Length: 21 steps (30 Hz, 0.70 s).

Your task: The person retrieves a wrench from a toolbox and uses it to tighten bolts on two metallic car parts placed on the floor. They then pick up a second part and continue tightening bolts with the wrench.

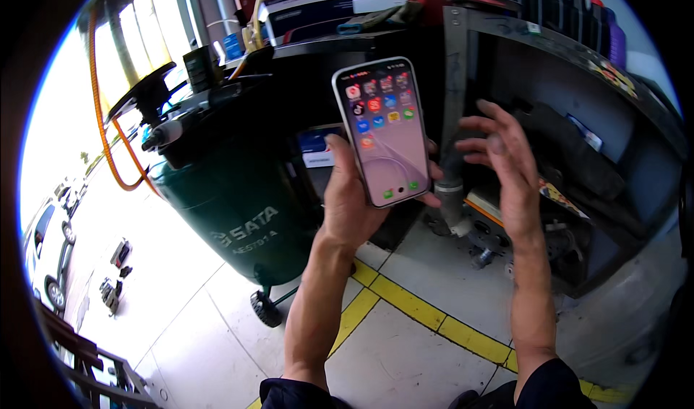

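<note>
A smartphone with a pale case is held upright in my left hand, its lit screen facing me with rows of app icons on a pinkish background. My left thumb lies along the phone's left edge, and fingertips show past its right edge. To the right of the phone, my right hand hovers in the air, fingers spread and slightly bent. Nothing is in that hand, and a gap separates it from the screen.
A dark green wheeled tank stands at left, an orange hose beside it. At right, a metal shelf carries red-capped bottles; machine parts lie below. Boxes sit at the back. Yellow lines cross the tiled floor. A car is outside.
</note>
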### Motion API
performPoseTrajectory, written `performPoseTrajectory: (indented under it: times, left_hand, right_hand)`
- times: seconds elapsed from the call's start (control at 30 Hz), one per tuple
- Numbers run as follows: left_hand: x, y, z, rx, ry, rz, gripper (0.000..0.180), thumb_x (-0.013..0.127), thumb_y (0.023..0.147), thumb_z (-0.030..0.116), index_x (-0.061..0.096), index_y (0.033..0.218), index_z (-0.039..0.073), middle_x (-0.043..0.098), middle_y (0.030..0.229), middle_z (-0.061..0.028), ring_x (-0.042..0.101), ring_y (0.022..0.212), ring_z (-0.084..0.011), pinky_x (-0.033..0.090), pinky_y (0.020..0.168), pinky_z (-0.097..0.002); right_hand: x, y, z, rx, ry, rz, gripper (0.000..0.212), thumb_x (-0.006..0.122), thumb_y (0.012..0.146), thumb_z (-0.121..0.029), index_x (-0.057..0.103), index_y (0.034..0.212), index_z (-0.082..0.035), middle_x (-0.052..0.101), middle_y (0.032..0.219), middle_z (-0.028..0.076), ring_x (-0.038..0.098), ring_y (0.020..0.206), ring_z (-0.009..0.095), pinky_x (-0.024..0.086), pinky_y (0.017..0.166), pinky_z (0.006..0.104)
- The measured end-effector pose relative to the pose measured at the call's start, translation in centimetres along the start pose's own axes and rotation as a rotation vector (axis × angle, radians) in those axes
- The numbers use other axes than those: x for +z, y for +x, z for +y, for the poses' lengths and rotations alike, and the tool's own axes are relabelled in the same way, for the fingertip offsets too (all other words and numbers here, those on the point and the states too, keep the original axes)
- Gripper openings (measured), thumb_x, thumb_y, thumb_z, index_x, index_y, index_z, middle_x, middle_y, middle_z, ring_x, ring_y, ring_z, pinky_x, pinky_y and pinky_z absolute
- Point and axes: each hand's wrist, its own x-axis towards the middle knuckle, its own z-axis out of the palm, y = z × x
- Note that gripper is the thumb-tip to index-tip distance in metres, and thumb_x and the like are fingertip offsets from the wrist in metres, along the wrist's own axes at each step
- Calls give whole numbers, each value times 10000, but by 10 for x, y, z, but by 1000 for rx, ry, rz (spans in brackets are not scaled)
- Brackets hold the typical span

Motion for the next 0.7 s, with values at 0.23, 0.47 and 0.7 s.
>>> performPoseTrajectory:
  times: [0.23,0.47,0.7]
  left_hand:
    - [39,11,-58,-104,209,195,793,831,824,320,423,1460,81,599,1203,-142,593,1111,-277,493,988,-431]
    - [174,-222,24,-657,237,959,847,835,757,327,458,1466,57,555,1317,-200,547,1227,-326,441,1064,-427]
    - [431,-372,128,-1440,145,1586,816,825,789,438,522,1502,183,576,1383,-249,573,1315,-446,475,1098,-557]
  right_hand:
    - [-112,38,-29,482,-501,-227,645,518,1094,-482,450,1574,-56,573,1435,122,605,1194,252,470,1040,414]
    - [-73,-90,-163,1277,-444,-846,501,636,1079,-242,502,1509,-22,666,1265,108,670,1093,197,551,924,332]
    - [129,26,-321,1052,-486,-1612,513,714,1022,-261,562,1475,-75,753,1167,124,720,996,224,568,924,365]
